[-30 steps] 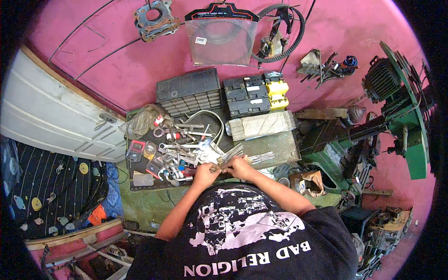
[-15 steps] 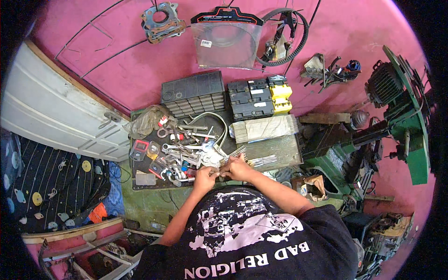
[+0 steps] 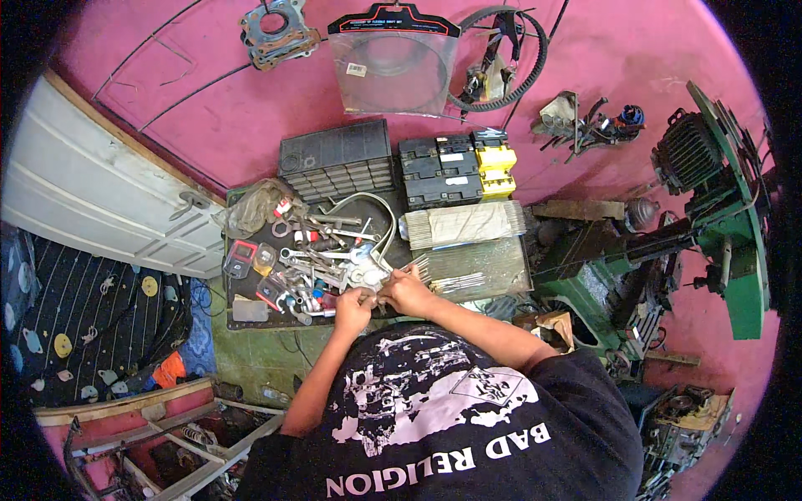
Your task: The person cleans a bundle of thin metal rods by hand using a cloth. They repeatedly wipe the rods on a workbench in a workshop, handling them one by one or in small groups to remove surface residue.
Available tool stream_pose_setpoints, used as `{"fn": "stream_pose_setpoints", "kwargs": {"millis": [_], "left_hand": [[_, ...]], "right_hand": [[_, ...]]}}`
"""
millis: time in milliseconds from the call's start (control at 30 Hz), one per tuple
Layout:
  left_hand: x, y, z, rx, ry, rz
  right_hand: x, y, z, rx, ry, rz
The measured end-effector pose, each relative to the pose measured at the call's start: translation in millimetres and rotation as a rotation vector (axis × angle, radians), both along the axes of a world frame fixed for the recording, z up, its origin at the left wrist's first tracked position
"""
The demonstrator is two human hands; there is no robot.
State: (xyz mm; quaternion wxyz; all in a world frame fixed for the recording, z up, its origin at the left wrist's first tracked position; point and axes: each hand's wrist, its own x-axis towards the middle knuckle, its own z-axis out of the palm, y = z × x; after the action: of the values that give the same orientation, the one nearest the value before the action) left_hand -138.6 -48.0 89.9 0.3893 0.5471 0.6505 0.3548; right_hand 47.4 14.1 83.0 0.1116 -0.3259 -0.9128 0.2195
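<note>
Over the front edge of the workbench point(image 3: 334, 321), my two hands are close together. My left hand point(image 3: 354, 306) is closed in a pinch, and what lies in its fingers is too small to make out. My right hand point(image 3: 406, 294) is closed round several thin rods point(image 3: 420, 265), whose ends stick out beyond the knuckles. More loose thin rods point(image 3: 459, 283) lie just right of it on a flat box point(image 3: 501, 267). Left of the hands is a heap of wrenches point(image 3: 322, 255) and sockets, with a pale metal part point(image 3: 364, 271) nearest my fingers.
Behind are a wrapped bundle of rods point(image 3: 464, 224), black and yellow batteries point(image 3: 455, 171) and a black drawer cabinet point(image 3: 334, 159). A looped pale strap point(image 3: 386, 221) lies on the bench. At right stands a green drill press point(image 3: 735, 250); at left, a white door point(image 3: 109, 184).
The whole view has shifted slightly, so the bench and hands appear a little further left and up. Both hands stay close together, fingers still closed.
</note>
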Motion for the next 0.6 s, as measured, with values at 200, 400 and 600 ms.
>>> {"fn": "stream_pose_setpoints", "kwargs": {"millis": [200,400,600], "left_hand": [[-30.8,-9.7,-25.4,0.110,0.187,0.049],[-19.2,-8.0,-16.6,-0.016,0.103,0.073],[19.4,-10.1,-6.3,0.038,0.164,0.070]], "right_hand": [[41.2,1.9,-24.9,0.016,-0.039,-0.020],[37.7,4.6,-21.1,-0.031,-0.024,0.005],[26.2,3.4,-3.0,0.041,-0.026,0.098]]}}
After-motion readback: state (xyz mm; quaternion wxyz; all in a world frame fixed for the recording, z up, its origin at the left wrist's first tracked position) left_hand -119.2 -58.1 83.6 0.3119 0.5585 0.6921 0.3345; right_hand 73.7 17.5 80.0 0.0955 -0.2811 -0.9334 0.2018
